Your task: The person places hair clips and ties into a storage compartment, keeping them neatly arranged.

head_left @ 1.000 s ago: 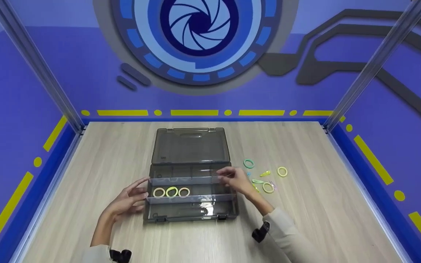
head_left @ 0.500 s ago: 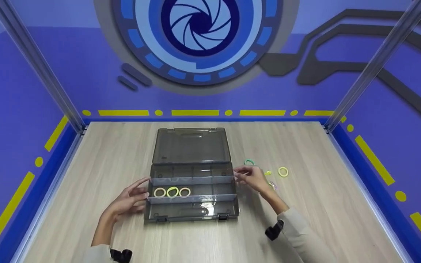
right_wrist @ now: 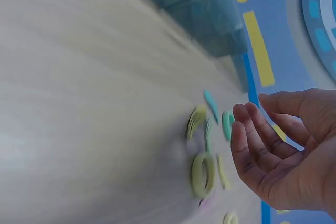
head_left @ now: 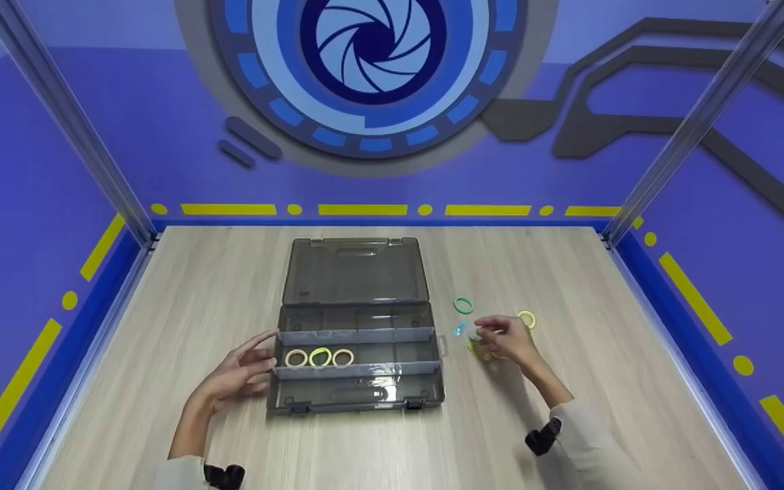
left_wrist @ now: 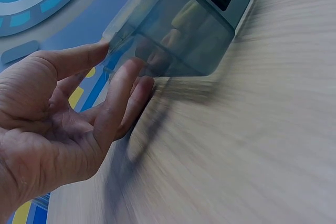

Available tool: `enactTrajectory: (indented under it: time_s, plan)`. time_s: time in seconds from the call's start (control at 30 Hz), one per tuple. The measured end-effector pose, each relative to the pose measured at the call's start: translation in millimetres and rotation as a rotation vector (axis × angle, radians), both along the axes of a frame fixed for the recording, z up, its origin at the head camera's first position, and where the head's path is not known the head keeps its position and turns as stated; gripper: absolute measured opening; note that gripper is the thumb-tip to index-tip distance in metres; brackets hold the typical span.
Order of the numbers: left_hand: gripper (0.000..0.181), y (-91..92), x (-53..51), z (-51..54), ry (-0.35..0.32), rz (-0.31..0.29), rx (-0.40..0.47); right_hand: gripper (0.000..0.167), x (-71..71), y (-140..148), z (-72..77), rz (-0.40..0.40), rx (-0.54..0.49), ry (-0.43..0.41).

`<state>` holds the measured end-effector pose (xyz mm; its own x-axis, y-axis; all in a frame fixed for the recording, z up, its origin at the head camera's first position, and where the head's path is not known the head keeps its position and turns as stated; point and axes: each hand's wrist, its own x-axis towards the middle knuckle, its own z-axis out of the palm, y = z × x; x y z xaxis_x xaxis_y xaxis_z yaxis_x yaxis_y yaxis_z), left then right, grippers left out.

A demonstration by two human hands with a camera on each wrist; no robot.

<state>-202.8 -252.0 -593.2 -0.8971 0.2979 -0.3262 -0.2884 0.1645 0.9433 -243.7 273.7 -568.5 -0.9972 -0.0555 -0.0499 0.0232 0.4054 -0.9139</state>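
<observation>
My left hand (head_left: 232, 371) rests its fingertips against the left wall of an open, smoky clear divided box (head_left: 358, 410). In the left wrist view its fingers (left_wrist: 118, 98) are loosely bent at the box's corner. Three ring-shaped hair ties lie in a row in the middle compartment, a bright yellow hair tie (head_left: 312, 362) between two paler ones. My right hand (head_left: 511, 338) hovers over loose hair ties and hair clips right of the box. The right wrist view shows nothing between its fingers. Below it are a blue clip (right_wrist: 211, 105), a yellow clip (right_wrist: 195, 121) and a pale yellow hair tie (right_wrist: 196, 177).
The box lid (head_left: 354, 275) lies folded back behind it. A green hair tie (head_left: 463, 305) is at the right, with another yellow hair tie (head_left: 530, 316) partly behind my right hand. A pale clear piece (head_left: 444, 345) sits beside the box's right wall.
My right hand has moved right, from the box's inner divider to above the loose hair ties and clips. The pale clear piece now shows beside the box. My left hand stays in place.
</observation>
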Motion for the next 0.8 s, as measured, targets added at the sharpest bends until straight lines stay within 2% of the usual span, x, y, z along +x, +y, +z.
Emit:
enactTrajectory:
  time_s: [0.13,0.43,0.8]
  plan:
    - [0.073,-0.7,-0.2,0.4,-0.006,0.006,-0.003,0.023,3.0,12,-5.5,-0.053,0.011,-0.017]
    - [0.072,-1.3,0.7,-1.3,-0.001,-0.006,-0.004,0.021,9.9,35,-11.7,-0.097,0.149,-0.019]
    - [0.069,0.4,-0.7,-0.6,-0.013,0.023,-0.037,0.021,17.5,52,-20.0,-0.121,0.134,-0.096]
